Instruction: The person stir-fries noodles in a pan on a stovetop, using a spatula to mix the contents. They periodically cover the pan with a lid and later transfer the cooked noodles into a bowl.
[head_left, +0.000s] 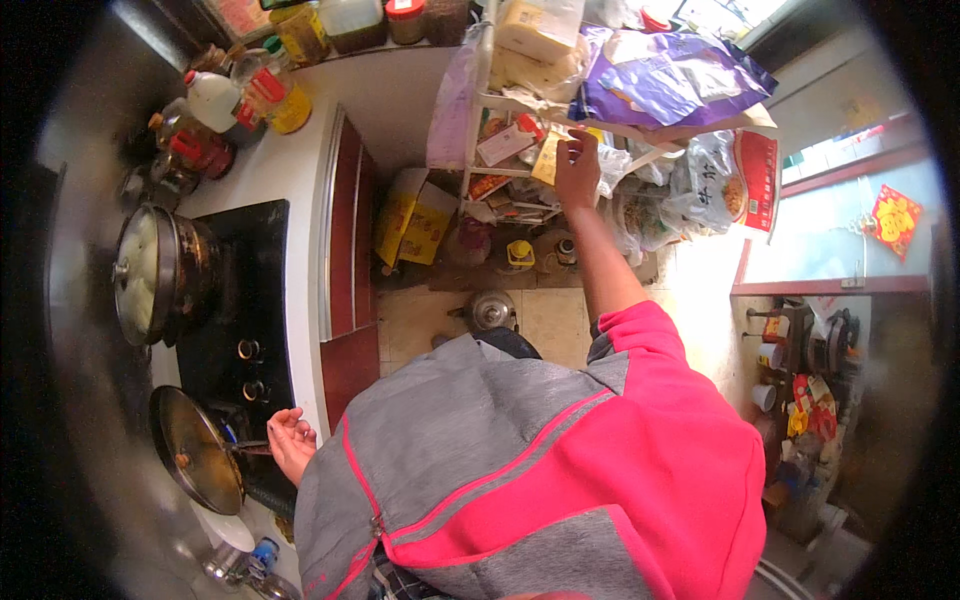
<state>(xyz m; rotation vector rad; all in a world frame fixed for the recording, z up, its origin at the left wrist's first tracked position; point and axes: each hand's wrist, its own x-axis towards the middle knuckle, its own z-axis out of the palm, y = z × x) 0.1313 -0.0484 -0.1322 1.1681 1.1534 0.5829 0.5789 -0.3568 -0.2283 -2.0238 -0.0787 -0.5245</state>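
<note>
My right hand (577, 171) reaches into the shelf rack (491, 100), fingers curled beside a yellow carton (546, 159). Whether it grips the carton cannot be made out. A red-and-white box (510, 144) lies to the left of that carton. Over the counter edge hangs my left hand (291, 441), palm up, fingers loosely bent and nothing visible in them. Close to it is the handle (251, 448) of a lidded frying pan (199, 457) on the black gas hob (232, 292). A large pot with a glass lid (142, 274) stands on the hob's other burner.
Bottles and jars (277, 97) crowd the counter corner. Purple plastic packaging (660, 82) tops the rack, with plastic bags (709, 180) hanging at its right. On the floor are a metal kettle (491, 309) and a yellow cardboard box (416, 225). A red-framed glazed door (832, 232) is to the right.
</note>
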